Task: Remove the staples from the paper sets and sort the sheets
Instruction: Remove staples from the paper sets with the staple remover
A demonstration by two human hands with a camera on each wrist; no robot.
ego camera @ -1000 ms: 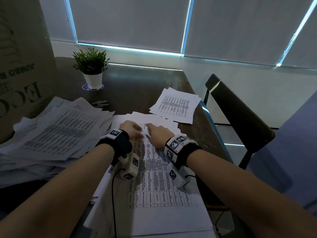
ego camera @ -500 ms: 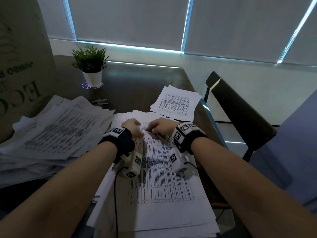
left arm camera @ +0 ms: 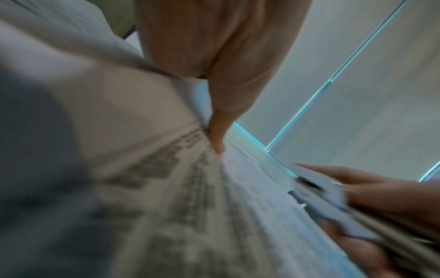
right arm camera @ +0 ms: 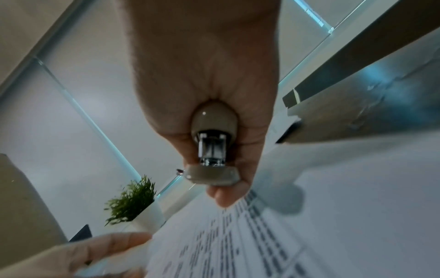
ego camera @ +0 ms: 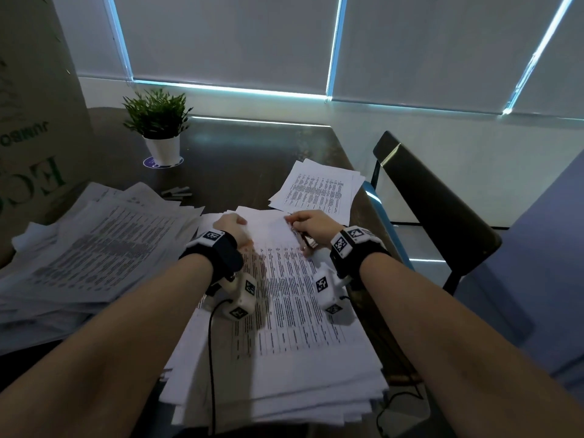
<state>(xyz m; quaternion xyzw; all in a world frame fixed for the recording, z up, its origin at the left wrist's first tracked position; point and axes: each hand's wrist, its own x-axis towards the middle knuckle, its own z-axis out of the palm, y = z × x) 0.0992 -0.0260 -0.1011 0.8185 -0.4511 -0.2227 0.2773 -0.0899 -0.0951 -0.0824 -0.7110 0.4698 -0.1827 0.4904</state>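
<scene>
A beige staple remover [right arm camera: 212,148] is being gripped in the curled right hand [ego camera: 311,224] at the far edge of a printed paper stack [ego camera: 284,311] lying on a dark table [ego camera: 240,147]. The sheets' far left part is being pressed by the left hand [ego camera: 232,230], thumb extended; its other fingers cannot be made out. A looser pile [ego camera: 94,245] is lying to the left, a smaller set [ego camera: 316,191] beyond.
</scene>
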